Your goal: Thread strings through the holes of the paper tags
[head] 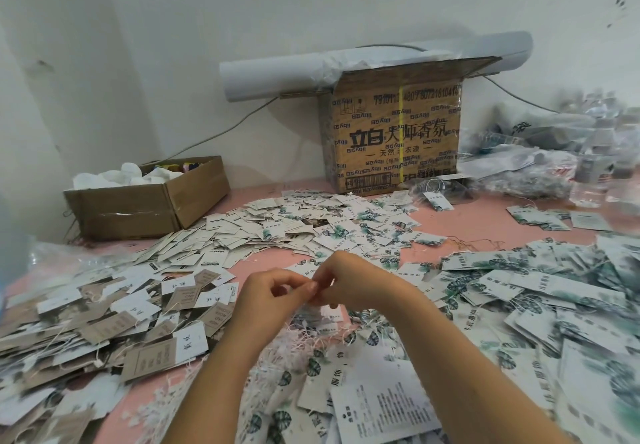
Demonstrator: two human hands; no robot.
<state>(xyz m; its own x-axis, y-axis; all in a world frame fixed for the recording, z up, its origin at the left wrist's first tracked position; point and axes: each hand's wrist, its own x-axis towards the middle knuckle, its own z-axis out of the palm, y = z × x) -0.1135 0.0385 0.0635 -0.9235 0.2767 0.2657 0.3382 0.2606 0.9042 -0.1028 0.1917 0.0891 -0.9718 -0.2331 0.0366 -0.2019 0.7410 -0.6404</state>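
Left hand (273,291) and right hand (349,281) pinch fingertips together (contents too small to tell); beyond them, leaf-print paper tags (346,225) and a "立白" carton (429,166).

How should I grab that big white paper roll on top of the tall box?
Grab around the paper roll's left end, coming from the front and above. It lies sideways, that end sticks out free past the tall box, and the wall is close behind it.
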